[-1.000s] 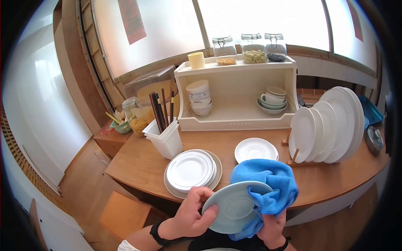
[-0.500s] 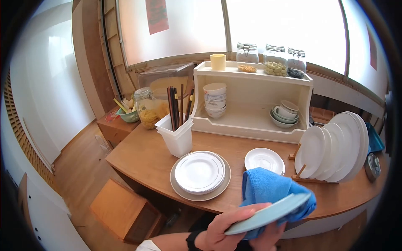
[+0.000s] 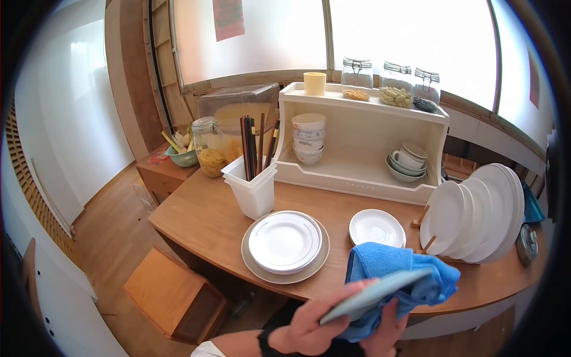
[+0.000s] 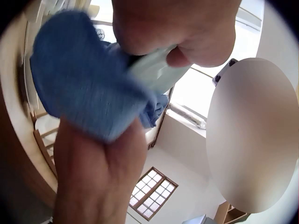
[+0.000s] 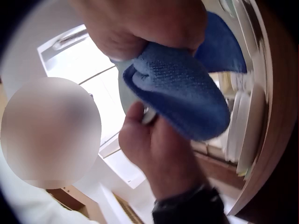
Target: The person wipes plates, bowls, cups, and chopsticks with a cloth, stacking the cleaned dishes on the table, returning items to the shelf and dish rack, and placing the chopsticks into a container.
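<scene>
Two hands, one plate, one cloth. Left hand grips the near edge of the pale blue-green plate, held tilted above the table's front edge. Right hand grasps the blue cloth, bunched against the plate's far side; blur at the wrists, but its fingers seem to clamp the plate through the fabric.

On the table: one small stack of white saucers just beyond the cloth; one stack of white plates on one wider plate, left of it. Right: one wooden rack, several plates upright. Shelf top: three clip-lid jars, one yellow cup.
</scene>
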Tool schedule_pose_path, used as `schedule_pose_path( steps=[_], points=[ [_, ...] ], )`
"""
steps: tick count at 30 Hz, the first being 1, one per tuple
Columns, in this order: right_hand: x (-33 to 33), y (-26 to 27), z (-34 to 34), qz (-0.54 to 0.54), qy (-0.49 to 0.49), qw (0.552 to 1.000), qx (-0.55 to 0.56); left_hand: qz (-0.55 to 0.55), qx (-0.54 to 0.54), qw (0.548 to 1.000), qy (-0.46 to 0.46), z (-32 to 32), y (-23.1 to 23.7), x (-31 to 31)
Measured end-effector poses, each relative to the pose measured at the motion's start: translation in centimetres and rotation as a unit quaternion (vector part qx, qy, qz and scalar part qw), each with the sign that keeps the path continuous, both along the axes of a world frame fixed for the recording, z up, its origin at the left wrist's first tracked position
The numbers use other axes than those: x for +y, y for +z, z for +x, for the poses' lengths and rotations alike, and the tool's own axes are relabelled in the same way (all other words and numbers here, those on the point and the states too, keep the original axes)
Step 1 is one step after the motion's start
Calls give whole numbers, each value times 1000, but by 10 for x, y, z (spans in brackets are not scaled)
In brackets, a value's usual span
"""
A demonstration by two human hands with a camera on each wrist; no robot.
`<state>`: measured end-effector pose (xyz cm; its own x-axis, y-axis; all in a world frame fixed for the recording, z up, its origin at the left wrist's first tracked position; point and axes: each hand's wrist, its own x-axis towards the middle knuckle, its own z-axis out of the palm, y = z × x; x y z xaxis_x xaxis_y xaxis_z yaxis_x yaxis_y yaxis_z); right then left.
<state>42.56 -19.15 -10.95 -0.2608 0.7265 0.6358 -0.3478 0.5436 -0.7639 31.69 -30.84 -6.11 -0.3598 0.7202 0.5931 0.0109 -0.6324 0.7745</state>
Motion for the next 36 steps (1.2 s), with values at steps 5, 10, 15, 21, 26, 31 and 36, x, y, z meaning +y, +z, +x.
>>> schedule_pose_path(
  steps=[5, 10, 15, 21, 26, 31, 36],
  points=[
    [22, 1, 10, -7, -34, 999, 3, -157, -40, 981, -108, -27, 51, 1],
    [-31, -3, -15, -328, 233, 887, 227, 96, -190, 973, -93, 6, 6, 6],
    [-8, 20, -14, -343, 207, 903, 155, 193, -197, 961, 20, 19, -5, 13],
    [22, 27, 2, -24, 77, 997, 2, -150, -273, 940, -138, -24, 37, 10],
    [-33, 13, -29, -274, 104, 934, 202, 51, -348, 936, 0, 12, 3, 20],
    [-6, 26, -13, -268, 238, 928, 101, 135, -190, 971, -50, 3, 5, 19],
    [18, 42, 2, -110, 134, 984, -38, -41, -280, 954, -100, -11, 17, 17]
  ],
)
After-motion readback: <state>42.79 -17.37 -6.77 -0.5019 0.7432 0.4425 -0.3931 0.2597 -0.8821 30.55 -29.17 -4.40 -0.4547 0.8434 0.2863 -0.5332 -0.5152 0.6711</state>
